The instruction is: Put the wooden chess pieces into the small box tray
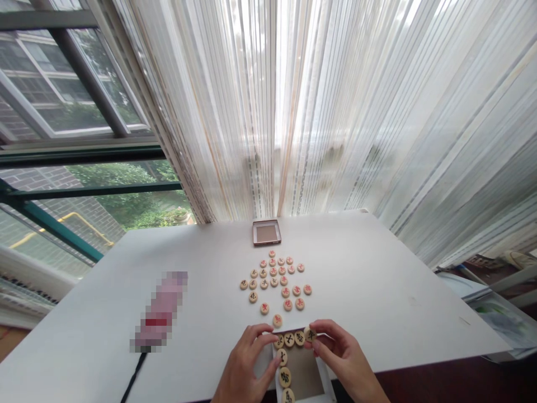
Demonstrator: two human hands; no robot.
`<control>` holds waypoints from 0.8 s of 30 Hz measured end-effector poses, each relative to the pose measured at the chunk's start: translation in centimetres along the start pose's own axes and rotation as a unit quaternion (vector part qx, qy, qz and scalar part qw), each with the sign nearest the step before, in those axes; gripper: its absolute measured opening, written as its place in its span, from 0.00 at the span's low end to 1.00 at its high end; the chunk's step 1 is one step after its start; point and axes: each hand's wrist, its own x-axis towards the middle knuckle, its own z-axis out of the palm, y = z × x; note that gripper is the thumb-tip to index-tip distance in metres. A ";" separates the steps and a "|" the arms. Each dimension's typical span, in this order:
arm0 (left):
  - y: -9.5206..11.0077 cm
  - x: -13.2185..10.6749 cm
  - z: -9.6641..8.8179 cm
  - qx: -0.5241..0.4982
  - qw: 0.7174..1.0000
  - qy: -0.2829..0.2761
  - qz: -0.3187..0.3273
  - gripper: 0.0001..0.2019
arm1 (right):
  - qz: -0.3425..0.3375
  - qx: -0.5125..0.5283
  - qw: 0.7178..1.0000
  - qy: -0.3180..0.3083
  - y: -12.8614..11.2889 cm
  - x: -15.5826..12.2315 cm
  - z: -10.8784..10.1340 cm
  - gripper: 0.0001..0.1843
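Note:
My right hand point(346, 358) pinches a round Chinese chess piece point(310, 334) with a black character, at the right end of the top row in an open box point(328, 380) near the table's front edge. Curved over the box's left side, my left hand point(249, 364) has its fingers apart. Its index fingertip is at the corner piece point(279, 340), its thumb at the piece below point(282, 357). Black-lettered pieces line the top and left walls inside. Beyond the box lie several loose pieces, red-lettered ones point(296, 290) and black-lettered ones point(253, 297), spread on the table.
A shallow brown-rimmed tray or lid point(267, 232) sits at the white table's point(361, 268) far side. On the left is a blurred pink object point(161, 310) with a black cord point(134, 376). Striped curtains point(272, 112) hang behind, and papers point(482, 308) are beyond the right edge.

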 end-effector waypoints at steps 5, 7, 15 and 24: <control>-1.5 -0.6 1.4 0.014 0.999 0.034 0.024 0.10 | -0.009 0.031 0.999 0.022 1.0 0.2 0.4 0.18; -1.9 -0.6 1.8 0.015 0.998 0.050 0.028 0.09 | -0.008 0.037 0.999 0.035 1.1 0.3 0.8 0.20; -2.8 -0.5 1.9 0.026 0.997 0.050 0.054 0.10 | 0.037 0.017 0.998 0.045 0.5 0.5 1.3 0.27; -2.2 -0.4 1.5 0.034 0.997 0.053 0.051 0.09 | 0.050 -0.005 0.999 -0.011 -0.4 0.4 0.9 0.23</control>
